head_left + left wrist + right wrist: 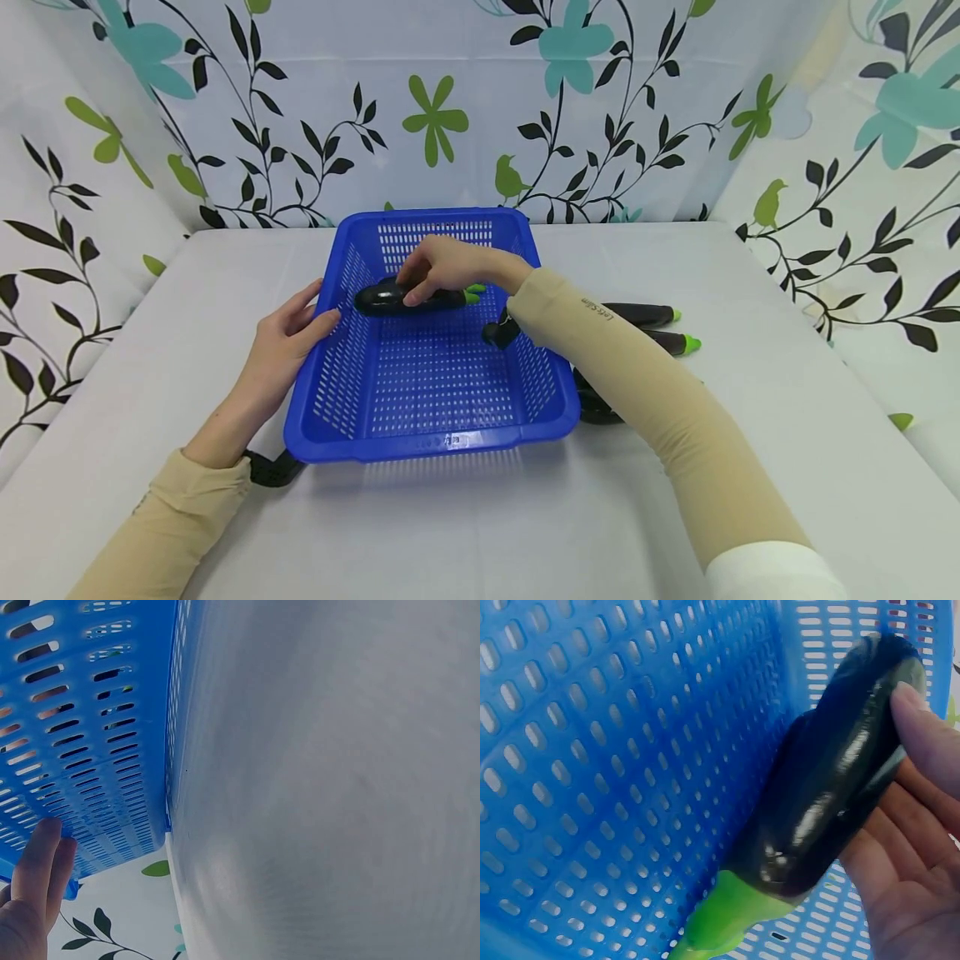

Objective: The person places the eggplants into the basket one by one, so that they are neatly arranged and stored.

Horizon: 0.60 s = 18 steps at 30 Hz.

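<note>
Blue basket (442,433) steadied by left hand (288,342); only the right-wrist view shows right hand (915,855) cradling the eggplant (832,787).

Eggplant (408,300) in basket (420,437) (more (645,315) lie right).

Premises appear to be a staged recording booth rather than a working kitchen or shop. A plain white table (750,467) is enclosed at the back and on both sides by hanging floral-print sheeting (450,108). The only items present are a blue plastic basket (427,433) and aubergines (645,315), laid out as props.
</note>
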Each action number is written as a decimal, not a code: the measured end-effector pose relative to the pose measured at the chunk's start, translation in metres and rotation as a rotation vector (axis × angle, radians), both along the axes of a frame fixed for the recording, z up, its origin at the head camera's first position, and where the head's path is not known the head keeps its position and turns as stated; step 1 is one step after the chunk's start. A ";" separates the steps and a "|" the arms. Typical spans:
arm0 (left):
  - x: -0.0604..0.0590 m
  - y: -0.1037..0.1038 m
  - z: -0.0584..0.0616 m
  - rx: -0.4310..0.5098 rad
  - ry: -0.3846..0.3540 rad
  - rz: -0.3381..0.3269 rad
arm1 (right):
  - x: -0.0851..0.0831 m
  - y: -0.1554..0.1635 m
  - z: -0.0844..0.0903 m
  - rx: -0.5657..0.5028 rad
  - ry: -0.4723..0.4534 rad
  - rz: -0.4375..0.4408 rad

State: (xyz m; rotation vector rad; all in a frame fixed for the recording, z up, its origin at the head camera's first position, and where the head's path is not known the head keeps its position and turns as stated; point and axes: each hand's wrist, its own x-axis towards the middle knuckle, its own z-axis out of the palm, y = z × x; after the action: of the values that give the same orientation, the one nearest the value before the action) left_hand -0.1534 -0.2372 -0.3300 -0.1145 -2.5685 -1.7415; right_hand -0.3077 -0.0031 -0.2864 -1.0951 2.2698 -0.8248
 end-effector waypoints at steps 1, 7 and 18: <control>0.000 0.000 0.000 -0.001 0.000 0.001 | 0.000 0.000 -0.001 0.009 -0.002 0.003; 0.001 0.001 0.001 -0.007 0.002 0.005 | -0.001 0.002 -0.008 0.053 -0.008 -0.006; 0.001 0.002 0.000 0.009 0.007 -0.003 | -0.003 0.001 -0.014 0.120 0.019 -0.057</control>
State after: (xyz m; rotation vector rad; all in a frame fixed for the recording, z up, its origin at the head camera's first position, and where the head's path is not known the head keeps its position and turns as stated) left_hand -0.1525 -0.2352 -0.3303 -0.1242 -2.5567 -1.7507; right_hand -0.3107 -0.0025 -0.3006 -0.9925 2.3429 -0.6929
